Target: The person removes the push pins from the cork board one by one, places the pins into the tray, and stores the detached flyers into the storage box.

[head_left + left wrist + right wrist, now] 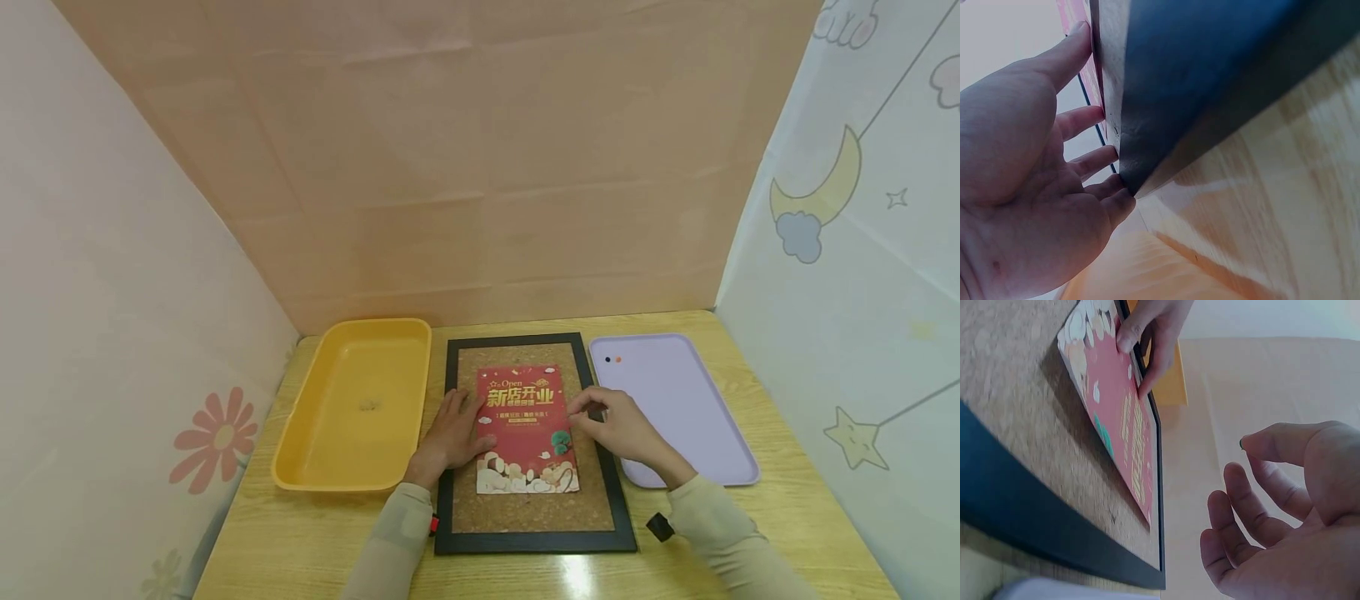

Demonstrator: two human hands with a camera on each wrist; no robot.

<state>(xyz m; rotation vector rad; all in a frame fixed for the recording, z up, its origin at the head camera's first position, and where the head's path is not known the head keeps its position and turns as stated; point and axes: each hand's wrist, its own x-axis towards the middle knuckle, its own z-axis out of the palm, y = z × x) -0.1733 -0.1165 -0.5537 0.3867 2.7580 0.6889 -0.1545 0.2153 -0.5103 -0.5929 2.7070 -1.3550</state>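
Note:
A red poster (525, 429) with gold lettering lies on a cork board (517, 518) in a black frame (536, 542). My left hand (453, 429) rests at the poster's left edge, thumb and fingers spread and touching it. In the left wrist view the left fingers (1088, 119) reach over the frame's side. Near the poster's right edge is my right hand (621, 425). Its thumb and index finger pinch a small dark green piece (1242, 444), mostly hidden by the fingertips; I cannot tell its kind. The other right fingers (1222, 515) are loosely bent.
Left of the board stands a yellow tray (315, 417). A lilac tray (693, 408) lies on the right, with a small black piece (607, 360) and a small orange piece (618, 360) in its far corner. Fabric walls (480, 167) enclose the wooden table (795, 517).

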